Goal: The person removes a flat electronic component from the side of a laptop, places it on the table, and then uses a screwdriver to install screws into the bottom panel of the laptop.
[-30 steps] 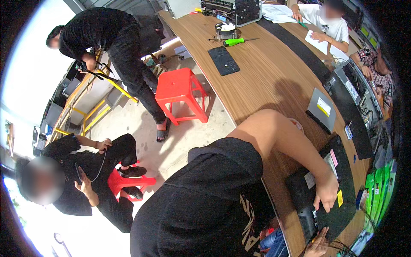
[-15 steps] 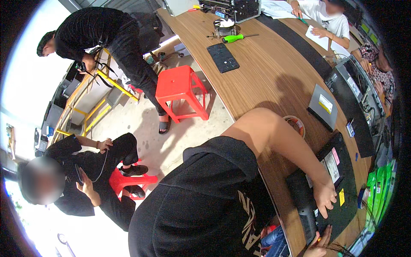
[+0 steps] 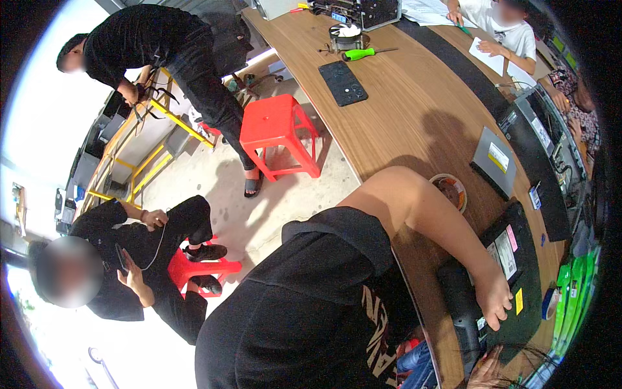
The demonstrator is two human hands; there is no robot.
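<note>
My left hand [image 3: 495, 298] rests on a black laptop-like device [image 3: 528, 272] lying face down, with white, pink and yellow labels on its underside. Its fingers are bent and slightly apart on the surface. My right hand [image 3: 483, 369] is at the bottom edge beside the device, partly hidden by thin dark strands; what it holds cannot be made out. A round orange-rimmed container [image 3: 460, 188], a grey slim component [image 3: 492, 155] and a small blue-and-white item [image 3: 535, 198] lie nearby on the wooden table [image 3: 402, 117].
An opened computer [image 3: 544, 136], green packets [image 3: 573, 295], a green screwdriver [image 3: 363, 54], cooling fan [image 3: 345, 39] and black panel [image 3: 343, 84] are on the table. A red stool [image 3: 275, 123], a standing person [image 3: 149, 45], a seated person [image 3: 136, 259] and co-workers [image 3: 512, 45] surround me.
The view has shifted slightly, carrying the stool upward and rightward in the picture. My left hand stays on the device with slightly moved fingers. My right hand sits lower, with less of its fingers showing.
</note>
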